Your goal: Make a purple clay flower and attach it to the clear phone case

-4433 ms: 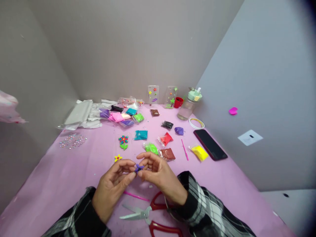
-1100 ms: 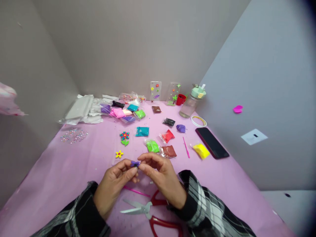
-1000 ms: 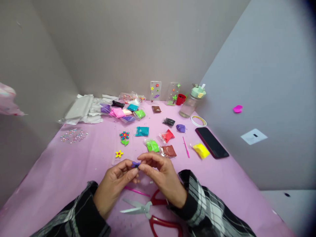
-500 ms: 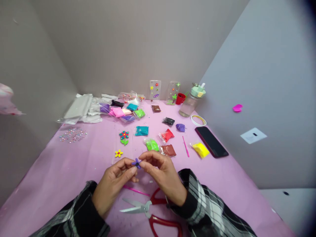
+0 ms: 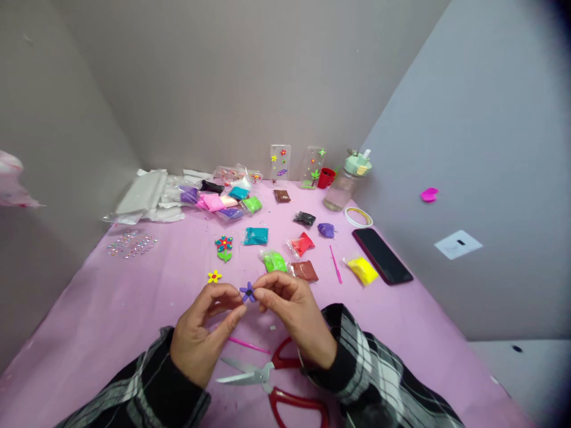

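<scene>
A small purple clay flower (image 5: 248,292) with a dark centre is pinched by one petal between the thumb and index finger of my right hand (image 5: 297,312). Just left of it is my left hand (image 5: 203,327), its thumb and index finger spread apart, the index tip close to a petal. Behind my hands, a clear phone case (image 5: 236,267) lies flat, bearing a yellow clay flower (image 5: 215,277) and a red and teal clay flower (image 5: 224,244) with green leaves. Beneath my hands are opened scissors (image 5: 263,375) with red handles and a thin pink stick (image 5: 248,344).
Clay packets in teal (image 5: 256,236), green (image 5: 273,261), red (image 5: 301,244), brown (image 5: 304,271) and yellow (image 5: 363,270) lie mid-table. A phone (image 5: 382,256), tape roll (image 5: 358,217) and water bottle (image 5: 347,181) stand right. Gem stickers (image 5: 132,245) lie left. Two decorated cases (image 5: 281,163) lean at the back.
My left thumb and index finger have parted from the purple flower. My right hand still holds it, and the flower has turned slightly to face up more.
</scene>
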The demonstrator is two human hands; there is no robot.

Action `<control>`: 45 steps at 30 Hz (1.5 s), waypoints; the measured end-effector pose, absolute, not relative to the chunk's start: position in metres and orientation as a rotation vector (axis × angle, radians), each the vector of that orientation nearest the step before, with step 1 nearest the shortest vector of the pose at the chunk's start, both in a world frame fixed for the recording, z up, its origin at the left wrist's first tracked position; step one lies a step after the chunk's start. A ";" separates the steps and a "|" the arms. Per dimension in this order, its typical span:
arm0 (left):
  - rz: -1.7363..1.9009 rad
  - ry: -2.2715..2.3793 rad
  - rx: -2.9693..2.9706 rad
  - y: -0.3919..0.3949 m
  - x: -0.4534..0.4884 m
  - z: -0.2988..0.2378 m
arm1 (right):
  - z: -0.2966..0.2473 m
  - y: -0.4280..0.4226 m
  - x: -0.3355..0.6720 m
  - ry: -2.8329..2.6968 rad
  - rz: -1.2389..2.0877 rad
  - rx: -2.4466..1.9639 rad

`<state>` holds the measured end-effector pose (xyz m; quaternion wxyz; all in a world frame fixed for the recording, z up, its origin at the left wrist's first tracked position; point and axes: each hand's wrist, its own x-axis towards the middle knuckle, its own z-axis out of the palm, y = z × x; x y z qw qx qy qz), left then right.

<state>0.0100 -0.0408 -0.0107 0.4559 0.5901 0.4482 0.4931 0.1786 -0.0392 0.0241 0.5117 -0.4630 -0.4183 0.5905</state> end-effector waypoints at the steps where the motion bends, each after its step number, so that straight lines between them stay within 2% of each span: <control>1: 1.222 1.103 1.482 -0.041 0.010 -0.011 | 0.024 -0.039 0.178 -1.001 1.439 -1.108; 10: 1.287 1.093 1.533 -0.040 0.007 -0.010 | 0.021 -0.039 0.177 -0.961 1.531 -1.038; 30: 1.272 1.102 1.543 -0.039 0.007 -0.007 | 0.023 -0.039 0.176 -1.002 1.444 -1.126; 45: 1.297 1.058 1.587 -0.038 0.006 -0.007 | 0.021 -0.040 0.175 -0.925 1.535 -1.055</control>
